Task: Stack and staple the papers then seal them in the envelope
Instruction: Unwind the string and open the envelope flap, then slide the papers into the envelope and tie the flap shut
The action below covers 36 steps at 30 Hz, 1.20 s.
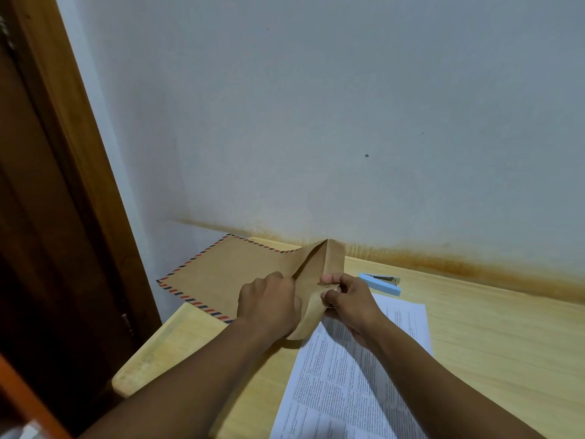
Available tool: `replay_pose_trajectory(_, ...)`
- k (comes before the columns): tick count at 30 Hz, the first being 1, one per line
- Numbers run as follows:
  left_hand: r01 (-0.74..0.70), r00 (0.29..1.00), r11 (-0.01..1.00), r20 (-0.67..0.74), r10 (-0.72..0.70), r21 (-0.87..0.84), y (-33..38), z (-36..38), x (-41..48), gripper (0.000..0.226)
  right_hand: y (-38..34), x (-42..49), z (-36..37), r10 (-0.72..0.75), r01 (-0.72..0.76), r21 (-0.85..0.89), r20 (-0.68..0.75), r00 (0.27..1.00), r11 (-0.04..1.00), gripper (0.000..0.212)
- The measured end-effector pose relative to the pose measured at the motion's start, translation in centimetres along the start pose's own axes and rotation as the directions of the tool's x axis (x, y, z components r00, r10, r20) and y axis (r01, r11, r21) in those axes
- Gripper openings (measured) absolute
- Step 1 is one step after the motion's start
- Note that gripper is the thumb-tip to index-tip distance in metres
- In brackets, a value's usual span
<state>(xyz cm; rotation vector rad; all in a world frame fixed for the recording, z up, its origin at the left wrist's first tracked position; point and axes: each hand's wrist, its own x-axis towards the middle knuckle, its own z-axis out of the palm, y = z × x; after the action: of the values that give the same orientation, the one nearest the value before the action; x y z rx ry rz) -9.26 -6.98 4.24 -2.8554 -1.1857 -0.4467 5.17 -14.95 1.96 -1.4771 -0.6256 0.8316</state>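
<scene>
The brown envelope, edged in red and blue stripes, hangs over the surface's far left corner with its mouth pulled open. The left hand has its grip clamped on one lip of the mouth, and the right hand pinches the flap. The printed papers lie flat toward the near edge, partly under the right wrist. The blue stapler rests near the far edge.

Light wood table against stained wall; brown door left.
</scene>
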Motion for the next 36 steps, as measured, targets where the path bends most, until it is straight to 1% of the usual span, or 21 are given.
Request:
replay_pose_trajectory(4, -0.004, 0.998, 0.998, 0.062, 0.001, 0.055, 0.3, 0.2, -0.7, 0.053, 0.1, 0.4, 0.2, 0.014, -0.013, 0.032, -0.027, 1.000, 0.999, 0.028)
replay_pose_trajectory(8, -0.010, 0.998, 0.998, 0.070, 0.005, 0.067, 0.2, 0.3, -0.7, 0.067, -0.1, 0.4, -0.2, 0.030, -0.030, -0.016, 0.005, 1.000, 0.999, 0.028)
replay_pose_trajectory(10, -0.001, 0.998, 0.997, 0.060, -0.004, 0.081, -0.2, 0.1, -0.4, 0.072, -0.5, 0.4, -0.8, 0.049, -0.045, -0.079, 0.041, 0.998, 0.996, 0.031)
replay_pose_trajectory(11, 0.002, 0.998, 0.995, 0.059, -0.008, 0.097, -0.5, 0.0, -0.2, 0.075, -0.7, 0.5, -1.3, 0.038, -0.031, -0.139, 0.042, 0.998, 0.990, 0.033)
replay_pose_trajectory(12, 0.002, 0.998, 0.993, 0.060, -0.009, 0.121, -0.9, -0.1, -0.1, 0.077, -0.9, 0.8, -1.9, -0.003, 0.007, -0.242, 0.019, 1.000, 0.970, 0.034)
replay_pose_trajectory(13, 0.000, 0.998, 0.990, 0.061, -0.009, 0.144, -1.3, -0.1, 0.1, 0.078, -1.0, 1.3, -2.6, -0.073, 0.057, -0.384, -0.027, 0.997, 0.922, 0.035)
replay_pose_trajectory(14, 0.001, 0.998, 0.987, 0.066, -0.011, 0.164, -1.7, -0.2, 0.2, 0.078, -1.1, 1.8, -3.4, -0.158, 0.097, -0.535, -0.069, 0.985, 0.840, 0.036)
replay_pose_trajectory(15, 0.003, 0.997, 0.984, 0.071, -0.016, 0.179, -2.1, -0.3, 0.2, 0.078, -1.1, 2.2, -4.3, -0.229, 0.111, -0.657, -0.095, 0.969, 0.746, 0.038)
replay_pose_trajectory(16, 0.005, 0.997, 0.981, 0.075, -0.020, 0.192, -2.4, -0.3, 0.3, 0.078, -1.1, 2.7, -5.3, -0.256, 0.107, -0.738, -0.091, 0.962, 0.666, 0.039)
replay_pose_trajectory(17, 0.004, 0.997, 0.978, 0.077, -0.021, 0.207, -2.7, -0.3, 0.3, 0.078, -0.9, 3.1, -6.2, -0.245, 0.097, -0.812, -0.058, 0.968, 0.576, 0.039)
replay_pose_trajectory(18, -0.001, 0.997, 0.975, 0.080, -0.017, 0.221, -2.8, -0.2, 0.2, 0.077, -0.6, 3.3, -6.9, -0.204, 0.096, -0.882, 0.000, 0.979, 0.461, 0.039)
replay_pose_trajectory(19, -0.012, 0.997, 0.972, 0.083, -0.008, 0.235, -2.9, 0.0, 0.1, 0.076, -0.2, 3.4, -7.5, -0.137, 0.100, -0.935, 0.056, 0.989, 0.339, 0.039)
replay_pose_trajectory(20, -0.026, 0.996, 0.969, 0.087, 0.005, 0.247, -2.9, 0.2, 0.0, 0.074, 0.1, 3.3, -7.8, -0.078, 0.107, -0.964, 0.091, 0.993, 0.243, 0.040)
replay_pose_trajectory(21, -0.042, 0.996, 0.966, 0.091, 0.019, 0.257, -2.9, 0.4, -0.2, 0.072, 0.3, 3.2, -8.0, -0.042, 0.113, -0.975, 0.107, 0.993, 0.191, 0.042)
replay_pose_trajectory(22, -0.057, 0.995, 0.963, 0.097, 0.032, 0.263, -2.8, 0.6, -0.3, 0.071, 0.4, 3.2, -8.1, -0.040, 0.121, -0.978, 0.116, 0.992, 0.171, 0.045)
replay_pose_trajectory(24, -0.076, 0.993, 0.962, 0.112, 0.048, 0.263, -2.8, 1.0, -0.3, 0.072, 0.1, 3.3, -8.2, -0.060, 0.128, -0.980, 0.120, 0.991, 0.156, 0.052)
replay_pose_trajectory(26, -0.081, 0.991, 0.963, 0.124, 0.050, 0.257, -2.7, 1.1, -0.2, 0.072, -0.6, 3.2, -8.4, -0.032, 0.114, -0.983, 0.111, 0.993, 0.147, 0.055)
replay_pose_trajectory(28, -0.088, 0.989, 0.966, 0.135, 0.056, 0.242, -2.7, 1.1, -0.1, 0.076, -1.1, 3.1, -8.8, 0.012, 0.099, -0.976, 0.103, 0.995, 0.195, 0.053)
replay_pose_trajectory(30, -0.101, 0.987, 0.970, 0.147, 0.069, 0.221, -2.8, 1.2, 0.1, 0.083, -1.4, 2.9, -9.3, 0.025, 0.108, -0.963, 0.118, 0.993, 0.247, 0.044)
replay_pose_trajectory(33, -0.112, 0.985, 0.974, 0.151, 0.083, 0.198, -2.9, 1.3, 0.1, 0.092, -1.4, 2.6, -10.4, 0.059, 0.111, -0.948, 0.135, 0.989, 0.298, 0.032)
replay_pose_trajectory(36, -0.123, 0.985, 0.975, 0.140, 0.098, 0.183, -3.0, 1.4, 0.3, 0.098, -1.0, 2.2, -11.4, 0.065, 0.095, -0.906, 0.133, 0.989, 0.412, 0.026)
